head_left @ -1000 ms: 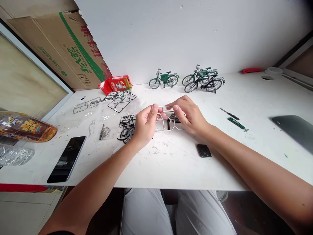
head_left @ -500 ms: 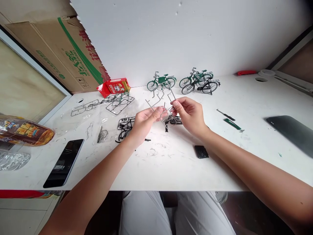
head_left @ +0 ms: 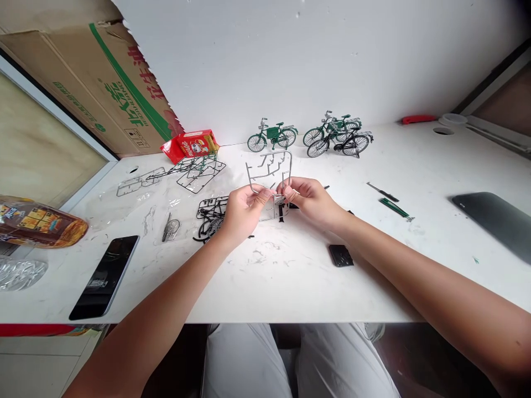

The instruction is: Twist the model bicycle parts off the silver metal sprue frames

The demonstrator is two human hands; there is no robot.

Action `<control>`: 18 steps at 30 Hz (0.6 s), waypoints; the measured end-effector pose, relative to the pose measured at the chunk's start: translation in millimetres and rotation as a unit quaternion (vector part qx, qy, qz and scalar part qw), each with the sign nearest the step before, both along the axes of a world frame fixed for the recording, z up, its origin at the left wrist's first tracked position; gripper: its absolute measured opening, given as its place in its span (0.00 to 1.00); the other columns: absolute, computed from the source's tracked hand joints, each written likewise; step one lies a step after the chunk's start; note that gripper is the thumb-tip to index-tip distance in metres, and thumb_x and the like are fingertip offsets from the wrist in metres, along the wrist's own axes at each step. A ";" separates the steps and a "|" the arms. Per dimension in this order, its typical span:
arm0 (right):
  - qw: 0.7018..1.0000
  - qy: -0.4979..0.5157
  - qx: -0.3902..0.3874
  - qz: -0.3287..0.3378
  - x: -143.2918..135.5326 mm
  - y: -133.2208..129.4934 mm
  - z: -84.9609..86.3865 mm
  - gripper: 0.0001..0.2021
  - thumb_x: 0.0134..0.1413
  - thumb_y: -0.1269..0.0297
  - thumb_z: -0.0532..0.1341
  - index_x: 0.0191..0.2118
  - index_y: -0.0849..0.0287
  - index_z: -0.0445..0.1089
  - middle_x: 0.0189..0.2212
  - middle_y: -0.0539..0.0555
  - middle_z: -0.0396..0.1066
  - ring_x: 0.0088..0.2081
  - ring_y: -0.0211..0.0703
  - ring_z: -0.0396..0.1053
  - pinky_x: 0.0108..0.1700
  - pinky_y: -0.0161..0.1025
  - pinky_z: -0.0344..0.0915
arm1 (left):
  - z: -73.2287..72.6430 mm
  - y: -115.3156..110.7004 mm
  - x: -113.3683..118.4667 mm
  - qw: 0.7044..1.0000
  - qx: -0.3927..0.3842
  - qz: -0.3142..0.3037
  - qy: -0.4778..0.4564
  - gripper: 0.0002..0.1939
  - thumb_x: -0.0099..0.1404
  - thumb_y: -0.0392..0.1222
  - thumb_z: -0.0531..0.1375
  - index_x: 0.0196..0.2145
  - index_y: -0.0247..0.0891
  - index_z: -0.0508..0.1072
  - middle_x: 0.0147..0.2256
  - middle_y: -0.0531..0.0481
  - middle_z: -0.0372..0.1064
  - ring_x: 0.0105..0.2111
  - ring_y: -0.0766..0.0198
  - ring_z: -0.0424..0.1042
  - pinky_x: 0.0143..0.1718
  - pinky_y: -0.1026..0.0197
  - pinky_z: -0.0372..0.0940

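Holding the grey sprue [head_left: 291, 164] over the mid tabletop [head_left: 269, 290], your left hand [head_left: 243, 215] and right hand [head_left: 311, 200] both grip it, pinching. Done: three model bicycles [head_left: 271, 134], standing far side. Undone: parts still on sprue; black bicycle parts [head_left: 212, 224] unassembled, left.

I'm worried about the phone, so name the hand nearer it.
Left: the left hand is beyond the phone, to its right; the right hand is farther right.
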State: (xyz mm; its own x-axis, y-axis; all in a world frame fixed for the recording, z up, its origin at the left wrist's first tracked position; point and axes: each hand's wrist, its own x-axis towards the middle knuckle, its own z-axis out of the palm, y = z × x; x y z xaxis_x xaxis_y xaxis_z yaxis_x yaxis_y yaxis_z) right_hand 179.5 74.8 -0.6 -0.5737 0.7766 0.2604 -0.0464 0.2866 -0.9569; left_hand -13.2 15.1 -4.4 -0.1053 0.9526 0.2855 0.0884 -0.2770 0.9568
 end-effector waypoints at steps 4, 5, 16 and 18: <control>1.000 0.012 0.006 0.008 -1.8 -3.9 2.3 0.20 0.67 0.44 0.66 0.35 0.57 0.71 0.33 0.51 0.73 0.37 0.43 0.68 0.45 0.43 0.64 | 1.9 -1.4 3.8 0.997 -0.043 -0.027 -0.049 0.27 0.63 0.64 0.72 0.37 0.34 0.79 0.38 0.40 0.84 0.37 0.57 0.84 0.44 0.56 0.76; 1.000 0.013 0.005 0.012 -2.3 -5.6 3.6 0.20 0.67 0.44 0.66 0.35 0.57 0.71 0.32 0.51 0.73 0.37 0.44 0.69 0.45 0.44 0.65 | 2.5 -1.7 4.6 0.996 -0.057 -0.035 -0.060 0.28 0.61 0.65 0.72 0.37 0.34 0.78 0.36 0.41 0.83 0.35 0.57 0.84 0.42 0.56 0.76; 0.999 0.030 0.005 0.018 -7.8 -17.8 12.3 0.20 0.65 0.43 0.67 0.35 0.56 0.72 0.37 0.54 0.74 0.42 0.46 0.72 0.50 0.48 0.70 | 9.0 3.9 -7.4 0.993 -0.080 -0.031 -0.087 0.23 0.63 0.60 0.73 0.34 0.36 0.77 0.29 0.48 0.79 0.27 0.63 0.80 0.36 0.59 0.75; 0.999 0.041 -0.015 -0.014 -7.0 -14.3 9.2 0.20 0.65 0.42 0.67 0.36 0.56 0.73 0.37 0.54 0.76 0.41 0.46 0.74 0.49 0.47 0.72 | 10.5 2.8 -5.9 0.994 -0.075 -0.026 -0.081 0.22 0.65 0.60 0.72 0.37 0.36 0.79 0.31 0.47 0.81 0.28 0.63 0.81 0.37 0.60 0.76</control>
State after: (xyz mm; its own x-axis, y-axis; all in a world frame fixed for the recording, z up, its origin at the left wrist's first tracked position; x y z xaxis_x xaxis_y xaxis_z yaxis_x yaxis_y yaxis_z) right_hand 172.5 60.5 8.6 -0.5293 0.8004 0.2815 -0.1173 0.2596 -0.9586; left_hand -19.1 17.9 6.0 -0.0881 0.9885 0.1225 -0.0809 -0.1297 0.9882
